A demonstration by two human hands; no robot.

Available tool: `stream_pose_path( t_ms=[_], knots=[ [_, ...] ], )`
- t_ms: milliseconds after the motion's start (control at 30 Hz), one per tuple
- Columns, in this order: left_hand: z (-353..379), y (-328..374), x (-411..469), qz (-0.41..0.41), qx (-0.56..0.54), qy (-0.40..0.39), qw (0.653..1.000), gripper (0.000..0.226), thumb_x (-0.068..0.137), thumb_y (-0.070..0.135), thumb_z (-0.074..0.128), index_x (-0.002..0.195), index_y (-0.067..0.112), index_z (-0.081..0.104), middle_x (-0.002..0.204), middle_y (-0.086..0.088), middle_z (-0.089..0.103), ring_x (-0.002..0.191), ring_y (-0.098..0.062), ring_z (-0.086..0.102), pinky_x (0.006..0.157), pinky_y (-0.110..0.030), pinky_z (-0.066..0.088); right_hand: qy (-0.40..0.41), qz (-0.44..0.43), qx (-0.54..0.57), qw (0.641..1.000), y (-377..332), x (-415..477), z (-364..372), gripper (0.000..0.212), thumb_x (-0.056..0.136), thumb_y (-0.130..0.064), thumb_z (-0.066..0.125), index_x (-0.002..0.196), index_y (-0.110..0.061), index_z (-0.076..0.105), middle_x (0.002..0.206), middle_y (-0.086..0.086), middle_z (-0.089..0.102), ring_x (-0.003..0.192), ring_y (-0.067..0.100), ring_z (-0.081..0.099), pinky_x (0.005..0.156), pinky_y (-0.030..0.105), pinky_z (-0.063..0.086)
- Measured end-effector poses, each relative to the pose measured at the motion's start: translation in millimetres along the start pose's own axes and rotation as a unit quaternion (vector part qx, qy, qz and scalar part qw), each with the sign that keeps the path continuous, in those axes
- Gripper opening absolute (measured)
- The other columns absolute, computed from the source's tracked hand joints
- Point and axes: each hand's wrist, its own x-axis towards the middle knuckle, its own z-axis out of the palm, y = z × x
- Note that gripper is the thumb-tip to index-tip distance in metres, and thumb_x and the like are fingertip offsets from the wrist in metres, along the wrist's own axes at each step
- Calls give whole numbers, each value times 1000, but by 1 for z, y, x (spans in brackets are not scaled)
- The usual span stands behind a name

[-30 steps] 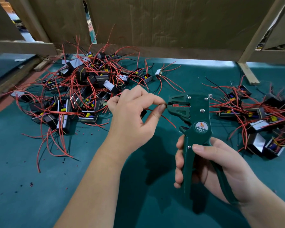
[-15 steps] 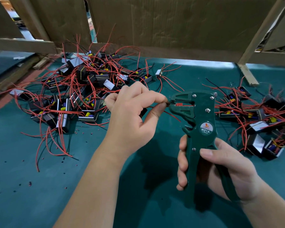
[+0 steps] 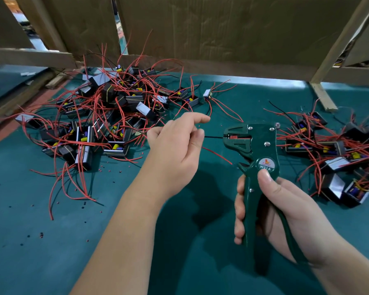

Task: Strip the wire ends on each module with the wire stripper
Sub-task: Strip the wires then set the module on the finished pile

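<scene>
Head view, down onto teal mat [image 3: 51,252]. Low right: right hand [image 3: 285,211], fingers curled tight round both handles of green wire stripper [image 3: 256,150], thumb pressed just under round W01A label; tool upright, head turned left, held clear of mat. Centre: left hand [image 3: 175,147], thumb and a curled finger pinching thin black wire [image 3: 213,137]; index finger stretched out straight, touching nothing. Black wire straight and level from pinch into stripper's mouth, tip beside red insert there. Loose red wire [image 3: 217,155] trailing from under left palm, down and right, ending just short of stripper's lower notch. Module at root of both wires hidden behind left hand. Large tangle of modules [image 3: 107,116] with red leads on mat at left, behind left hand; smaller heap [image 3: 337,150] at right, beyond stripper. Scatter of tiny red and black insulation bits [image 3: 41,234] on mat, near left. Cardboard wall [image 3: 222,35] and wooden battens [image 3: 322,95] along far edge.
</scene>
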Motion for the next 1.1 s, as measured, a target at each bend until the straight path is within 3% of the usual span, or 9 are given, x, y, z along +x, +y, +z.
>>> stream_pose_path(
  t_ms=[133,300,433,533,667,733,900,1000,1100],
  knots=[
    [0,-1,0,-21,-32,-11,999,36,88,28,41,123,33,48,77,9,51,76,-4,50,94,-9,14,38,-3,-32,999,4,-1,6,62,57,-58,81,84,-6,61,66,21,55,49,33,55,51,43,50],
    [4,-5,-3,-48,-25,-72,996,66,66,14,38,127,38,40,85,13,45,83,-1,43,87,0,8,128,-24,-29,991,1,7,4,34,74,-45,69,70,-12,59,57,14,49,38,25,46,42,34,45],
    [12,-7,-3,-46,14,-60,997,73,58,9,29,126,32,39,93,14,40,88,-5,42,86,-16,16,104,-86,76,988,0,13,-1,27,76,-28,55,92,-6,59,72,17,60,61,32,61,58,45,56],
    [11,-12,2,-85,-59,-29,994,59,66,5,38,116,38,34,97,14,44,84,-10,45,87,-32,27,97,-117,101,983,-1,13,-7,31,74,-19,49,99,-4,58,81,18,64,70,34,64,65,48,57],
    [15,-10,3,-66,-186,-11,980,62,77,-5,59,115,37,34,103,9,54,84,2,56,81,-13,43,27,-103,91,990,0,10,-7,51,58,-23,77,102,-1,64,99,26,64,72,38,64,69,53,55],
    [20,-8,1,-47,-209,-36,976,66,75,-2,67,115,41,36,105,9,55,91,-4,62,88,-20,46,-8,-87,86,992,2,9,-3,68,47,-23,87,106,1,65,91,30,61,72,41,64,70,56,53],
    [33,4,-5,-29,-288,-125,949,68,68,-1,54,117,42,35,98,33,51,98,-12,66,91,-27,49,26,-77,38,996,7,8,2,52,63,1,59,115,3,58,90,33,64,72,45,63,66,56,53],
    [30,7,-3,-61,-358,-116,924,65,64,-2,39,117,34,39,112,8,54,97,-13,68,89,-27,51,83,-110,-6,990,7,10,-4,52,65,0,57,116,8,52,99,34,66,76,48,61,66,55,54],
    [17,4,0,-59,-298,-10,953,57,64,-1,39,111,30,47,106,2,57,95,-13,63,82,-26,50,141,-210,-53,966,3,11,-13,49,64,2,65,111,3,55,90,23,71,76,44,67,62,47,57]
  ],
)
